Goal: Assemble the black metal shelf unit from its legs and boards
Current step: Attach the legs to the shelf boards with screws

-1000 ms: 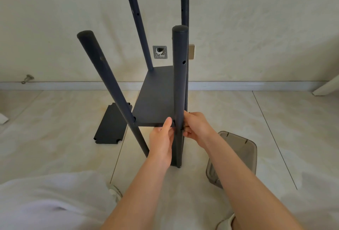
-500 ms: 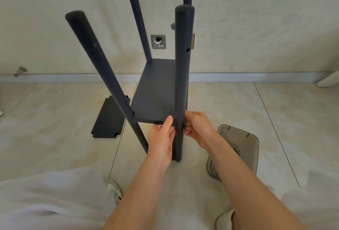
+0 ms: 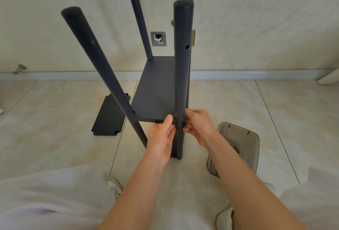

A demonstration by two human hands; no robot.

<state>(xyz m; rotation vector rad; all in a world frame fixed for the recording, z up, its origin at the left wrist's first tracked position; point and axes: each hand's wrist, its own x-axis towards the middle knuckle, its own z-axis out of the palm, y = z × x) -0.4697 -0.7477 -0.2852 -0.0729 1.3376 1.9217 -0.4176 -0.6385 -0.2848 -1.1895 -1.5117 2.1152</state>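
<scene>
The black shelf unit stands on the tiled floor with one board (image 3: pixel 156 90) mounted between its legs. The near right leg (image 3: pixel 182 68) rises straight in front of me, and the near left leg (image 3: pixel 95 57) leans left. Two far legs (image 3: pixel 138 17) stand by the wall. My left hand (image 3: pixel 161 138) grips the near right leg at board height, with its thumb against the board's front edge. My right hand (image 3: pixel 199 127) pinches a small fastener (image 3: pixel 183 123) against the right side of that leg; my fingers hide most of it. A loose board (image 3: pixel 110 116) lies flat at the left.
A smoky clear plastic tray (image 3: pixel 253 138) holding small screws sits on the floor to the right of my right arm. My white-clad knees and shoes fill the bottom of the view. The wall with a pipe fitting (image 3: pixel 158 39) and the skirting board is close behind the unit.
Both hands stay at the same joint on the near right leg. My view has shifted slightly, so the far legs' tops now run out of frame.
</scene>
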